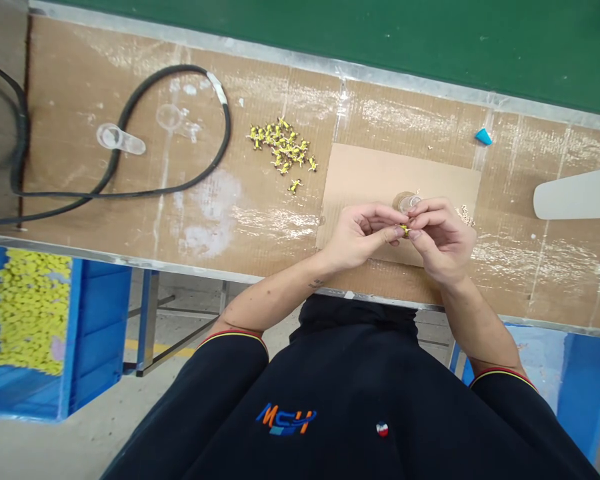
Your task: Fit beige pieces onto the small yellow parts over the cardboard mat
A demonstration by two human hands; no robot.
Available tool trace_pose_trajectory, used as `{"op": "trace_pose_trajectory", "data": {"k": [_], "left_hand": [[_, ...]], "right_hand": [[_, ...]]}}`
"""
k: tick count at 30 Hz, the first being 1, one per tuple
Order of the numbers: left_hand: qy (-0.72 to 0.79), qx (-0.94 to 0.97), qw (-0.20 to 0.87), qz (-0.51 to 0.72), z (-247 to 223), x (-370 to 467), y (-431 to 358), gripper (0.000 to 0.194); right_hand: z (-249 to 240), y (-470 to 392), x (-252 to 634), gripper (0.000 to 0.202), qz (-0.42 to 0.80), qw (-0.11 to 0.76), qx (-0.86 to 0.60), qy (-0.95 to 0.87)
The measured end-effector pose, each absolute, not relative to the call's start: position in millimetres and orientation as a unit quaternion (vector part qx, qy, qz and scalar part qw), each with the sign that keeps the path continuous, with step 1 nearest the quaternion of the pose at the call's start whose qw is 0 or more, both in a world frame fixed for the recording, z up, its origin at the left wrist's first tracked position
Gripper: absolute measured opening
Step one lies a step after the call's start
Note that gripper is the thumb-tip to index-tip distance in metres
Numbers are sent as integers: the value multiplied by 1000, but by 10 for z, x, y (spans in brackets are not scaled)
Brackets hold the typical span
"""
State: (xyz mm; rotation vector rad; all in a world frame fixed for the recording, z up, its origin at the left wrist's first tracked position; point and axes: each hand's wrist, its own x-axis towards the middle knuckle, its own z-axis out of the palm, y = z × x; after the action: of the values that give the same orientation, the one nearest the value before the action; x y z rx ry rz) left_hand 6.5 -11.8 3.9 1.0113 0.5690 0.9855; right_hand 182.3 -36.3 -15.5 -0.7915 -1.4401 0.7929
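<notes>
My left hand (pixel 363 233) and my right hand (pixel 443 237) meet above a flat cardboard sheet (pixel 357 173). Between their fingertips is a small yellow figurine (pixel 405 230), pinched from both sides. Its finer parts are hidden by the fingers. Just beyond the fingertips stands a small clear cup (pixel 407 201) on the sheet. Beside my right hand lies a little heap of tiny pale pieces (pixel 465 215). Off to the left of my hands, a loose pile of yellow and dark figurines (pixel 283 145) rests on the cardboard-covered table (pixel 275 227).
A black cable (pixel 170 193) loops over the table's left side, near a clear plastic container (pixel 123 140). A blue piece (pixel 483 137) and a white object (pixel 577 193) are at right. Below left, a blue crate (pixel 97 327) holds many yellow pieces; another blue bin (pixel 585 380) stands lower right.
</notes>
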Motion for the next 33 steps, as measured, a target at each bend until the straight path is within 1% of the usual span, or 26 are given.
{"op": "trace_pose_trajectory", "data": {"k": [6, 8, 11, 13, 19, 25, 28, 30, 31, 33], "left_hand": [[275, 497, 680, 464, 19, 75, -144, 12], [284, 546, 624, 481, 8, 75, -160, 12], [283, 651, 487, 509, 7, 73, -172, 12], [276, 691, 421, 519, 11, 71, -169, 12], [251, 725, 348, 539, -19, 54, -132, 17], [202, 799, 193, 532, -73, 7, -79, 24], [192, 827, 128, 512, -70, -15, -66, 21], [196, 837, 112, 498, -55, -20, -65, 20], [205, 835, 121, 495, -44, -18, -67, 19], [238, 813, 183, 499, -16, -6, -81, 17]], "right_hand": [[-140, -376, 1802, 14, 343, 605, -364, -619], [-131, -378, 1796, 15, 342, 606, -368, -617], [-117, -378, 1795, 15, 330, 608, -371, -620], [-114, -378, 1797, 15, 326, 608, -372, -622], [-129, -375, 1815, 15, 344, 602, -368, -620], [-124, -359, 1866, 16, 372, 579, -376, -620], [-138, -357, 1878, 16, 381, 576, -377, -618], [-151, -360, 1871, 16, 387, 569, -381, -617], [-155, -362, 1864, 16, 389, 565, -384, -617], [-158, -368, 1847, 16, 389, 564, -386, -618]]}}
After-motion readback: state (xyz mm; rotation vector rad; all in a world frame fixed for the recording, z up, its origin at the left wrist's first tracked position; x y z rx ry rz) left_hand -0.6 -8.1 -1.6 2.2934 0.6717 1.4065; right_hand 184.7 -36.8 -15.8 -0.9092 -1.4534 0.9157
